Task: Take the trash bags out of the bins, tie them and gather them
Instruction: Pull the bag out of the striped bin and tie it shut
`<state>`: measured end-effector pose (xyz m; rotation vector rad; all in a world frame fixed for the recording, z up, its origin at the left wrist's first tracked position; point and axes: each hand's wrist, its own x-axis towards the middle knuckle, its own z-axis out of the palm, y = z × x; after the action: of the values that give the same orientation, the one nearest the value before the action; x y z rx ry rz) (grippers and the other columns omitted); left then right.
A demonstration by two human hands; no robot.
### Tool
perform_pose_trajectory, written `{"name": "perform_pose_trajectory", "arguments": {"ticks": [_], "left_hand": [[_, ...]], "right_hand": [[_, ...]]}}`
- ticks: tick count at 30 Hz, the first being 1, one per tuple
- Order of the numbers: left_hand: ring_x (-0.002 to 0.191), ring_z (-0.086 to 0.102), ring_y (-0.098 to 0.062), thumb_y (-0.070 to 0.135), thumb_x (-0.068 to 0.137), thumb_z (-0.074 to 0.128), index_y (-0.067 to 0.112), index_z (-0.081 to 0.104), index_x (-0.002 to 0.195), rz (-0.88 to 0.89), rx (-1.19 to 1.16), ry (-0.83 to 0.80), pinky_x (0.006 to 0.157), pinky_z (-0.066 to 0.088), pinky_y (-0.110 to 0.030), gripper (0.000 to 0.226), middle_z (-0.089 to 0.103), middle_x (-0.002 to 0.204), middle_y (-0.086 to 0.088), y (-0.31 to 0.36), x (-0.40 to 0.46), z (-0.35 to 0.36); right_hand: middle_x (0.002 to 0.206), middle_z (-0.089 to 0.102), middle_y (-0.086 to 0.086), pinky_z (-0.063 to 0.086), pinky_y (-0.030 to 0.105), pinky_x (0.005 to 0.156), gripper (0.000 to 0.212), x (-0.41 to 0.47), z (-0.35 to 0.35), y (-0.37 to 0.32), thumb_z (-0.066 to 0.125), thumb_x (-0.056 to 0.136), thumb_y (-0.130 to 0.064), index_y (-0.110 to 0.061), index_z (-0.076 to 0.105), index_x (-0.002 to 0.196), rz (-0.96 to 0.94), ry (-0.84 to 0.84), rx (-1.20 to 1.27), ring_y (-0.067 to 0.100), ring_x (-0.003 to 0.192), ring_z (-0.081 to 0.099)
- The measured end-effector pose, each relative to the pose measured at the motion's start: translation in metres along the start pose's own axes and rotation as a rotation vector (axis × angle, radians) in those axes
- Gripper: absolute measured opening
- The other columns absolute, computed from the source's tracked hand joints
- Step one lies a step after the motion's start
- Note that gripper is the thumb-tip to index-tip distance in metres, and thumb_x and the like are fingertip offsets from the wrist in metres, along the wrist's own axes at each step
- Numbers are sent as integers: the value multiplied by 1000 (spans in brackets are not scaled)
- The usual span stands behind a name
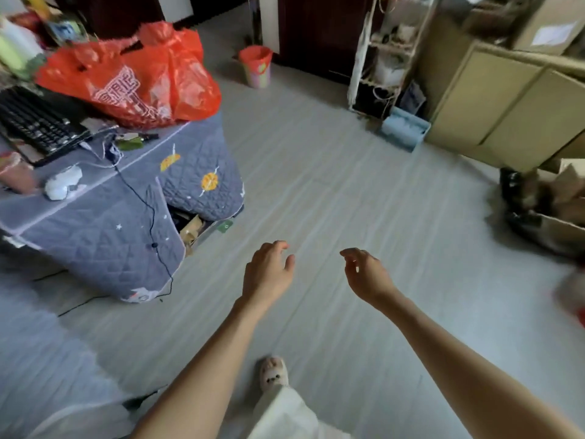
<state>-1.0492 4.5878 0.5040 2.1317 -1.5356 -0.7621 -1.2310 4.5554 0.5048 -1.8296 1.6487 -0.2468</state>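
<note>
Both our hands empty, fingers loosely curled: left hand (pixel 269 270), right hand (pixel 367 274). Small pink plastic bin with red liner bag (pixel 255 65) stands on the floor well ahead by the dark door, slightly left, so left grip is nearer.

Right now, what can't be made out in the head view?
- Bin by the far door: small and distant; its red liner shows, its contents don't.
- Red bag on the covered table: blurred; whether it is tied is unclear.
- Red-and-pale thing at the right edge: cut off and blurred, unidentifiable.
- Under the table: the quilted cover hides all but some cardboard.
- Left hand and right hand: empty, fingers loosely curled.
</note>
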Motion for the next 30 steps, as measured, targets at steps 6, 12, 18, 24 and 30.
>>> {"name": "perform_pose_trajectory", "arguments": {"ticks": [6,12,18,24,30], "left_hand": [[116,52,-29,25,90,51,12,54,119,98,58,16,97,42,-41,32,57,122,-11,30,206,-22],[118,51,-28,24,91,49,12,53,121,162,94,17,98,41,-40,33,56,125,-11,83,410,-82],[121,50,-24,26,92,46,15,50,124,225,121,-21,100,40,-35,34,53,129,-7,153,612,-102],[120,50,-23,24,92,47,13,51,123,179,59,36,99,40,-32,33,54,127,-8,197,806,-116],[116,53,-22,20,91,51,11,54,119,71,-7,154,95,41,-30,30,57,122,-8,217,982,-184]], "right_hand": [[127,57,12,41,31,95,35,189,-39,-27,38,92,-8,-10,55,122,-3,60,20,29,113,55],[130,55,12,39,29,95,36,380,-106,-87,35,93,-10,-11,54,123,63,74,52,29,118,51],[124,59,13,41,28,88,33,573,-181,-112,38,92,-8,-11,56,121,36,154,72,30,110,56],[125,59,14,42,28,89,35,780,-239,-128,36,93,-11,-12,53,124,-18,97,75,30,114,55],[124,60,14,42,28,91,35,978,-284,-204,37,93,-11,-13,53,123,-98,0,90,29,114,56]]}}
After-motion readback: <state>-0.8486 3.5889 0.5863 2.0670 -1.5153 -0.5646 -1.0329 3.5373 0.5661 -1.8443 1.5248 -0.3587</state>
